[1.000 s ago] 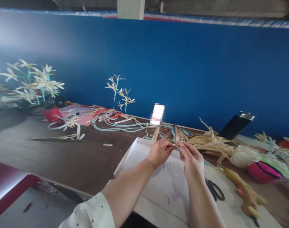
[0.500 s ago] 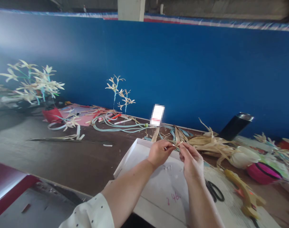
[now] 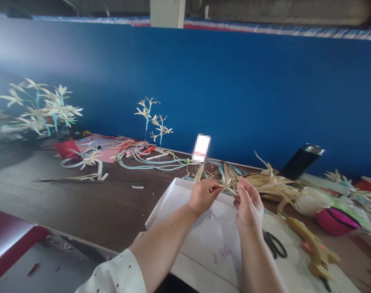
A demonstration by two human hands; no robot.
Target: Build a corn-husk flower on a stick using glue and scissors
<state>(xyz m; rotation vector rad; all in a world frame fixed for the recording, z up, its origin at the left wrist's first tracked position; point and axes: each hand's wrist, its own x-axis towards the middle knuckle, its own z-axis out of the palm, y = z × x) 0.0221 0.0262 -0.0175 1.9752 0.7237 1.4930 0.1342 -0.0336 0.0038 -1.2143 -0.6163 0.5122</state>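
Between the fingertips of my left hand (image 3: 204, 196) a small pale husk flower (image 3: 227, 185) is pinched, its narrow petals pointing right. My right hand (image 3: 250, 205) is close beside it, fingers curled and thumb raised; a petal reaches its fingers, and the contact is partly hidden. Both hands are above a shallow white box (image 3: 191, 240) with red handwriting on its bottom. Behind the hands lie dry husk strips (image 3: 265, 181).
Black-handled scissors (image 3: 275, 245) and a yellow glue gun (image 3: 313, 248) lie right of the box. Farther back are a leaning black flask (image 3: 303, 161), a pink pouch (image 3: 337, 221) and a blurred phone-like screen (image 3: 201, 147). Finished husk flowers (image 3: 55, 108) stand left, blue tubing (image 3: 151, 166) mid-table.
My right hand has moved slightly right, away from the left fingertips, and its thumb has lifted. More of the flower's petals show now. My left hand has stayed nearly still.
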